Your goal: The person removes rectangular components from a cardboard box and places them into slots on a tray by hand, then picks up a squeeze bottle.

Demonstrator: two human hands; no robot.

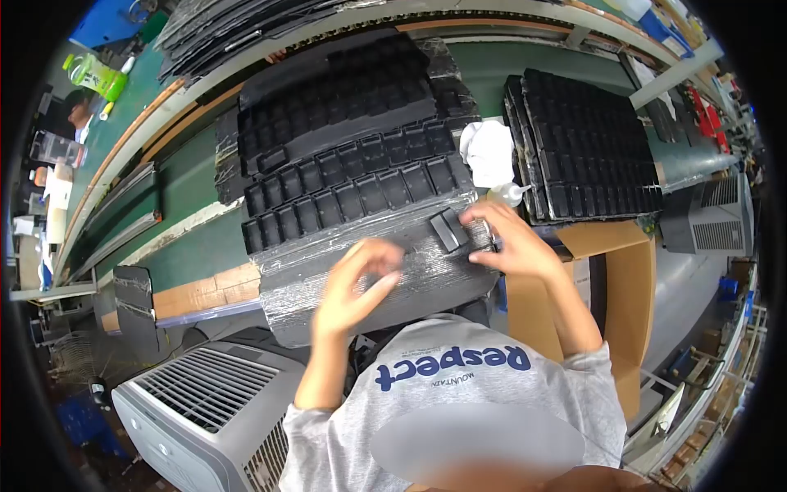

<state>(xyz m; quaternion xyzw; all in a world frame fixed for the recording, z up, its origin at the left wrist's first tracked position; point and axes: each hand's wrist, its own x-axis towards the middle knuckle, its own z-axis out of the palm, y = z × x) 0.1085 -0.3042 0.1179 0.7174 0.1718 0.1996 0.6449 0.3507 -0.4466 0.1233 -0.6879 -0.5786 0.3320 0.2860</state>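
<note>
On the film-wrapped board (pixel 303 291) in front of me lies a small black rectangular part (pixel 448 230) with a raised ridge. My right hand (pixel 515 244) is just to its right, thumb and fingers spread apart at its edge; whether a fingertip touches it I cannot tell. My left hand (pixel 352 287) hovers over the board further left, a little blurred, its thumb apart from the curled fingers and nothing visible in it. Beyond the hands, rows of similar black parts (pixel 352 197) stand side by side on the board, with a black tray (pixel 336 98) of more behind them.
A stack of filled black trays (pixel 586 148) stands at the right, beside a white cloth (pixel 488 153) and a small clear bottle (pixel 510 193). An open cardboard box (pixel 631 287) is by my right arm. A grey air-cooler unit (pixel 205 410) stands at lower left.
</note>
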